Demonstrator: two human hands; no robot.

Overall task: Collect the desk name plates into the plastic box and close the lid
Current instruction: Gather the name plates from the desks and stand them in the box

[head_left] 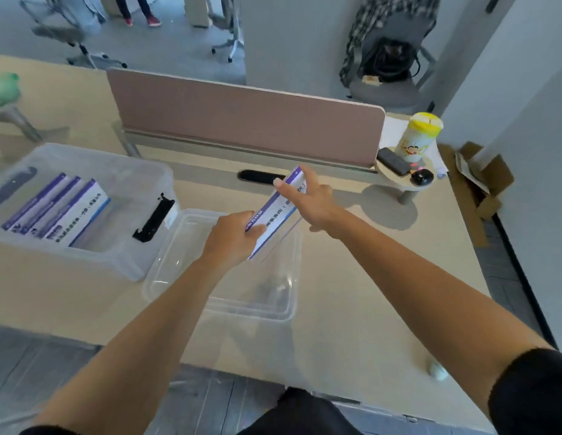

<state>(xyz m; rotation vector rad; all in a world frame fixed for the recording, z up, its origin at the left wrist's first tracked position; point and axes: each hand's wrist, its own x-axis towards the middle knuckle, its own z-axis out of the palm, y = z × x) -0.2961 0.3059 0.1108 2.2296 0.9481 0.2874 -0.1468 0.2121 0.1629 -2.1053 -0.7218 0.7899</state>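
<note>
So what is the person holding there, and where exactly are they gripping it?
One desk name plate, held by both ends above the clear lid: the left hand grips its near end, the right hand its far end.

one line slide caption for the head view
Both hands, left and right, hold a name plate above the lid, beside the plastic box.

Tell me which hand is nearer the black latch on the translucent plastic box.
Left. The left hand grips the near end of the purple-and-white name plate, just right of the black latch. The right hand holds the plate's far end, farther right.
</note>
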